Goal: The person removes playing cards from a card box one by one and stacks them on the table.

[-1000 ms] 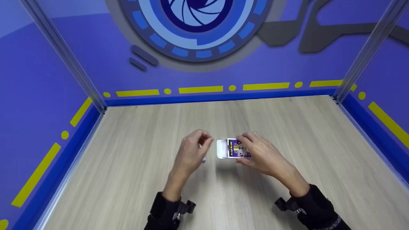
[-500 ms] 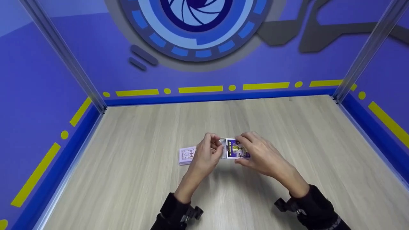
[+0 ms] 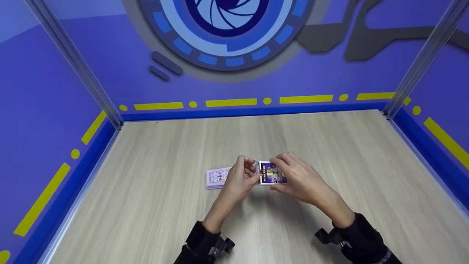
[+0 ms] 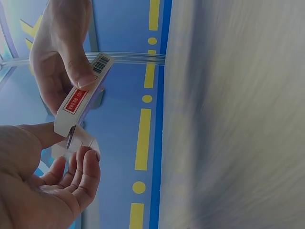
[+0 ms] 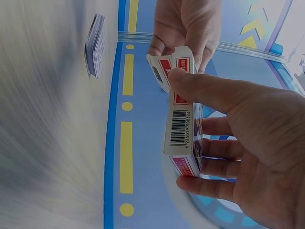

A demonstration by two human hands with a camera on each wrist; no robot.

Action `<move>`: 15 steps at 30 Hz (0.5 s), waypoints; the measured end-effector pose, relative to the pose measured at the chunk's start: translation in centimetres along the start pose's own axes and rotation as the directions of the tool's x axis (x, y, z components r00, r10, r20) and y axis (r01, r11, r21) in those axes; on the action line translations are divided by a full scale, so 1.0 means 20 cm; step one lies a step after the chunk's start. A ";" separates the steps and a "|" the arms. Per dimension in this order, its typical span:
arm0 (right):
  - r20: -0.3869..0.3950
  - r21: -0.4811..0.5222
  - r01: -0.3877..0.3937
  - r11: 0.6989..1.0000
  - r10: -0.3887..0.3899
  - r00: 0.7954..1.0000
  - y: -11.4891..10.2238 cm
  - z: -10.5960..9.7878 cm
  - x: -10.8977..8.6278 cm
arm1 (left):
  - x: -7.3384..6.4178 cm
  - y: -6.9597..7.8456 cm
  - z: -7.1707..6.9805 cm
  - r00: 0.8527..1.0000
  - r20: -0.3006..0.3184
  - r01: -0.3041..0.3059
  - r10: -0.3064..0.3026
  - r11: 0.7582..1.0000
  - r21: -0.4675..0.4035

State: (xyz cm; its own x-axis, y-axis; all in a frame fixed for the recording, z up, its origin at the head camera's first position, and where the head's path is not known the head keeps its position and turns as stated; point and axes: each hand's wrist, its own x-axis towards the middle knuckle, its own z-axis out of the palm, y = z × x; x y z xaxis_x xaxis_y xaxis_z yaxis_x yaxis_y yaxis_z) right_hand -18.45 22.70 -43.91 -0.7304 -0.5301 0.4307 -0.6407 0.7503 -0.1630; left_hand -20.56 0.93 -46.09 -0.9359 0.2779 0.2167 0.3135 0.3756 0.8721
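Observation:
My right hand (image 3: 302, 178) holds a small playing-card box (image 3: 272, 173) above the table, its thumb on the barcoded narrow side (image 5: 179, 126) and its fingers on the other side. The box has a purple printed face, and its open end points left. At that end is my left hand (image 3: 237, 181). Its thumb touches the box's edge and its bent fingers meet the pale end flap (image 4: 85, 138), which stands folded out. Left of the box, a deck of cards (image 3: 216, 178) with patterned backs lies on the table, partly hidden by my left hand in the head view.
The wood-grain table (image 3: 165, 157) is bounded by blue-purple printed walls (image 3: 205, 88) at the back and both sides. Metal posts (image 3: 78, 69) stand in the back corners. Dark straps with small mounts (image 3: 221, 245) sit on both wrists.
My left hand has moved right, from over the deck of cards to the box's open end, uncovering the deck. Its thumb now reaches the box's edge. My right hand keeps its hold.

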 end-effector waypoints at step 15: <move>0.010 -0.017 -0.038 0.999 0.038 0.999 0.02 0.01 0.01 | -0.01 0.01 -0.04 1.000 -0.022 0.000 0.000 0.999 -0.033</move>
State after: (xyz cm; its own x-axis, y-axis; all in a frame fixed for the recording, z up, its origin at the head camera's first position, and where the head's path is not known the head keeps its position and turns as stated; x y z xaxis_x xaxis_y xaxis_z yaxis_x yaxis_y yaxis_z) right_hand -18.80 22.77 -44.09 -0.7567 -0.5046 0.4157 -0.6082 0.7765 -0.1646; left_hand -20.50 0.18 -45.54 -0.9393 0.2583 0.2258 0.3082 0.3459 0.8862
